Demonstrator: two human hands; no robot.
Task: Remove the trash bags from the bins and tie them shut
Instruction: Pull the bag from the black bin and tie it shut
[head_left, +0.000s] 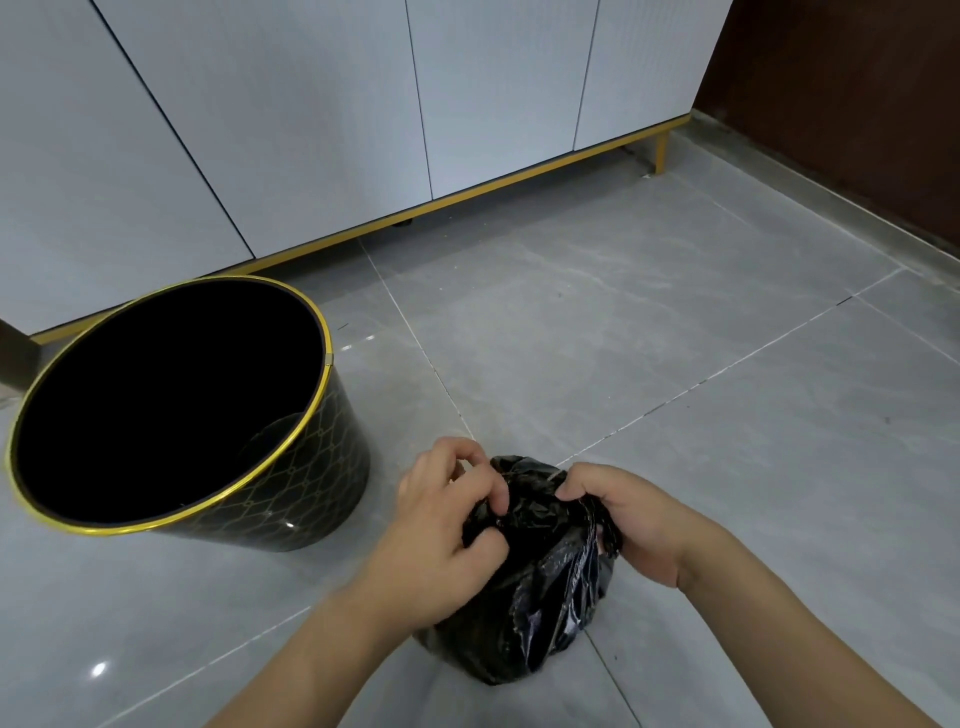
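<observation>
On glossy grey tile, left hand (447, 525) and right hand (631, 519) pinch crinkled black bag (540, 587).

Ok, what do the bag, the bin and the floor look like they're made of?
Black bag: thin glossy plastic film, crinkled with sharp highlights, gathered by the left hand and right hand. Bin: glossy black wall, printed gold lattice, gold rim; metal or plastic, unclear. Floor: polished grey tiles, marbled veins, grout lines.

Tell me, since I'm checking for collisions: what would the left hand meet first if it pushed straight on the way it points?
Probably the black trash bag, whose gathered top the left hand already pinches.
</observation>
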